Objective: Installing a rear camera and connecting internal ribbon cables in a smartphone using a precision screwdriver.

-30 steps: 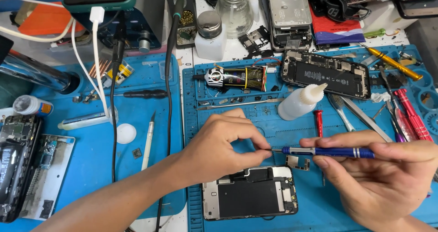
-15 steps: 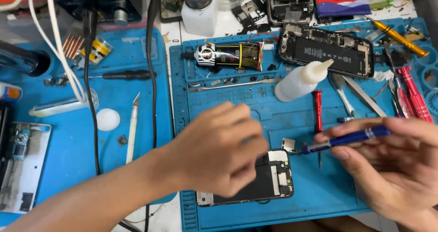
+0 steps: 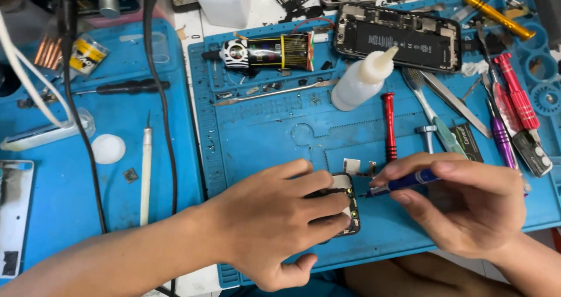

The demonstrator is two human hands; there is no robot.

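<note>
Left hand [image 3: 274, 221] bare, no glove, ring or watch; forearm uncovered, no sleeve in view; right hand [image 3: 461, 206] likewise bare, wrist unadorned; fingernails short.

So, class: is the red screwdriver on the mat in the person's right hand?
No, the right hand grips a blue screwdriver; the red screwdriver lies untouched.

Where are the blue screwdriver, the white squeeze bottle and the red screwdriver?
blue screwdriver [image 3: 409, 182], head view, on its blue handle.
white squeeze bottle [image 3: 355, 86], head view, on its body.
red screwdriver [image 3: 389, 124], head view, on its shaft.
</note>
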